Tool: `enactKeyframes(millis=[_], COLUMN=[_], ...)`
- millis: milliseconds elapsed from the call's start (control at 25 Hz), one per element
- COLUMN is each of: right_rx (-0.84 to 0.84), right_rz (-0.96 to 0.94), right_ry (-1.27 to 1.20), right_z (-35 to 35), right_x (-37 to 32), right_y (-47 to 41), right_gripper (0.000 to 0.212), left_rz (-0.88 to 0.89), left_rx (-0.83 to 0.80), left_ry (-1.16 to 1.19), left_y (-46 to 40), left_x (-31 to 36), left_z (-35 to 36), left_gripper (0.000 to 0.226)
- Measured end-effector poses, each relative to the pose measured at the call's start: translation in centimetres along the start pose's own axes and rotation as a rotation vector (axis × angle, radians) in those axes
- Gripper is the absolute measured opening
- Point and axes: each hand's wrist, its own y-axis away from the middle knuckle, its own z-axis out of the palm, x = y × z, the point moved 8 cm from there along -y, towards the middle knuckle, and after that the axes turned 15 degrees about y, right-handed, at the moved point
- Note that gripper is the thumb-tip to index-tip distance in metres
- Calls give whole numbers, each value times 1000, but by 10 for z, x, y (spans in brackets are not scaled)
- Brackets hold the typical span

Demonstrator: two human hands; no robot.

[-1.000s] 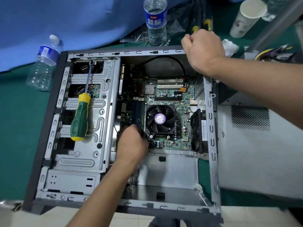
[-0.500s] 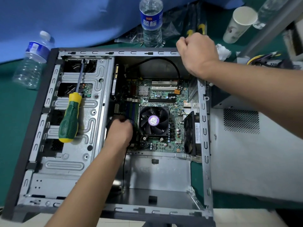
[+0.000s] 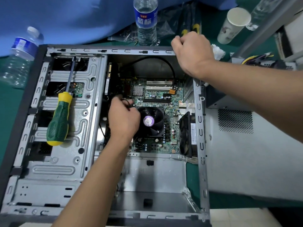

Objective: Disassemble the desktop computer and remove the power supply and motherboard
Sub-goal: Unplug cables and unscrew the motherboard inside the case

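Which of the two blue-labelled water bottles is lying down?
The clear plastic bottle left of the grey computer case lies tilted on the green mat; the other bottle, behind the case, stands upright.

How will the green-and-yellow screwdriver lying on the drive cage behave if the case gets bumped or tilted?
The screwdriver has a rounded handle and lies loose on the ribbed metal drive cage, so it would probably roll or slide. Its textured green grip looks rubbery, which may slow sliding. The thin shaft spans an opening in the cage, so the tip could likely catch there.
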Motion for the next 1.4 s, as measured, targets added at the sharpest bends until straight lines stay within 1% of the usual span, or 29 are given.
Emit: enactKeyframes(millis=[40,80,120,200,240,280,360,440,480,520,600,640,680,800,880,920,1040,1120,1200,1320,1360,1400], right_rx=[0,0,0,0,1,0,-3,-2,-1,-2,-3,-2,-2,-3,-1,-2,-4,-4,-5,-7,-8,-9], right_rz=[-2,-5,-6,-4,-4,-3,-6,-10,-11,-13,-12,-9,-6,-3,-5,-7,-5,-6,-4,-3,-4,-3], right_ry=[-1,-5,-10,-14,-15,-15,-20,-20,-18,-16,-12,-11,-11,-14,-17,-19,-23,-27,-29,-34,-34,-34], right_z=[0,-1,-1,-1,-1,-1,-1,-1,-1,-1,-1,-1,-1,-1,-1,-1,0,1,1,1,1,1], right_x=[0,-1,-1,0,0,0,-1,-1,-1,-1,-1,-1,-1,-1,0,-1,-1,0,0,1,1,1], right_y=[0,1,0,1,0,1,1,1,1,1,2,1,1,0,0,0,-1,-1,-1,-2,-2,-3], right_gripper=[47,47,47,47,47,46,46,46,46,46,46,46,47,47,46,46,46,45,45,46,46,46], left_rz=[49,139,284,623,717,724,588,461,384,288,101,69,69,148,155,124,-12,-66,-117,-283,-303,-286], left_rx=[-49,-80,-93,-155,-199,-264,-341,-302,-265,-209,-132,-104,-84,-56,-64,-78,-124,-143,-115,-119,-111,-77], left_ry=[15,-53,-177,-427,-484,-473,-387,-457,-492,-475,-365,-335,-334,-433,-428,-388,-269,-242,-218,-79,-13,46], left_y=[5,13,22,51,64,72,74,65,55,42,21,14,9,2,-10,-20,-43,-52,-65,-77,-79,-80], left_x=[8,18,29,51,58,62,62,57,53,48,37,35,33,28,22,17,0,-7,-10,-23,-26,-26], left_z=[5,7,10,25,34,42,53,55,54,48,37,32,29,25,27,27,29,32,35,45,48,49], left_gripper=[41,52,59,60,58,56,60,74,75,67,32,22,21,34,43,45,41,46,49,48,49,50])
